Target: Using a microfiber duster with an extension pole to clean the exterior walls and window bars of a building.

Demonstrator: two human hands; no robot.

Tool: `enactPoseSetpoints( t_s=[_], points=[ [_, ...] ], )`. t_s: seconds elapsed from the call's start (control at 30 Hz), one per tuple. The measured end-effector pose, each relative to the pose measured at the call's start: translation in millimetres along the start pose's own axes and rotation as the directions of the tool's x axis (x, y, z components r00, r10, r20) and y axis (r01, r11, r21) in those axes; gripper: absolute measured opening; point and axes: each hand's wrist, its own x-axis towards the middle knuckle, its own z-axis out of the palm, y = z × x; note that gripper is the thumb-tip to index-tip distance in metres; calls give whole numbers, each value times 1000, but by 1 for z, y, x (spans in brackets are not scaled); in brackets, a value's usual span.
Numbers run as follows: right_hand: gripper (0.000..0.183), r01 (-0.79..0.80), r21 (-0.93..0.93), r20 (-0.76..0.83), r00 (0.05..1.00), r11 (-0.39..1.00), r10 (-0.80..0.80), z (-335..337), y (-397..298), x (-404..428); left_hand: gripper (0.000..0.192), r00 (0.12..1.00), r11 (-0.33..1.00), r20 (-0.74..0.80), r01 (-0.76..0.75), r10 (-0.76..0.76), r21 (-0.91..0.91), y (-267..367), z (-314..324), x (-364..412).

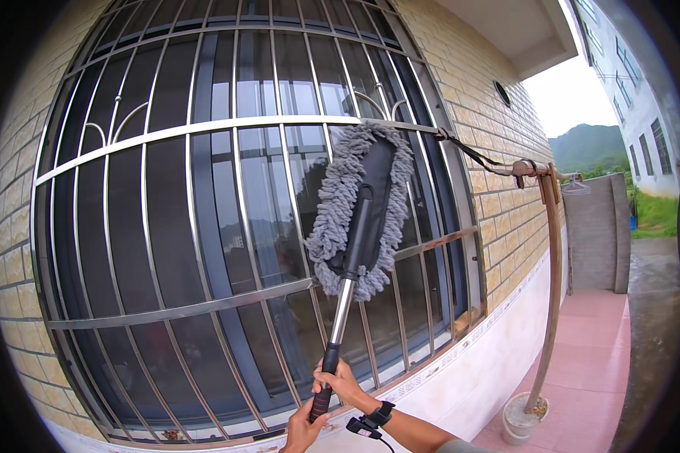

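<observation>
A telescopic duster mop with a grey chenille head (340, 198) is raised against a barred window. Its fringe surrounds a black plastic backing plate (377, 198), which faces me. The head overlaps the metal bars; whether it presses on them I cannot tell. Below it runs a shiny metal pole (343, 308). My right hand (337, 380) wraps the upper part of the black handle. My left hand (305, 427) grips the handle's lower end. The stainless steel window grille (215, 306) fills most of the view, with dark sliding glass panes behind it.
A wooden post (552, 272) stands in a white bucket (524, 419) to the right. A dark strap (470, 150) ties its crosspiece to the grille. Pink paving (589, 351) leads to a grey wall (595, 232). A black device with a cable (368, 422) is strapped at my right wrist.
</observation>
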Motion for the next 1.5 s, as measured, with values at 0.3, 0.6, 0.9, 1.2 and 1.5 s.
enactPoseSetpoints(
  t_s=[0.3,0.6,0.9,1.2,1.5],
  points=[
    [17,-40,-59,-50,998,997,37,-9,52,-54,49,985,983,116,108,-125,146,-68,2,-45],
    [12,-225,-7,135,965,974,224,-9,74,-106,53,966,968,68,250,-248,-7,-111,33,-111],
    [43,-138,-488,92,974,862,208,-7,45,-137,47,940,954,179,270,-290,131,-40,34,-88],
    [29,-116,-504,-112,991,856,68,-10,-2,-168,38,947,976,306,150,-96,-157,3,43,-95],
    [31,98,-458,-213,953,883,-217,-21,-133,-163,30,867,933,370,360,-333,-2,-6,33,-138]
  ],
)
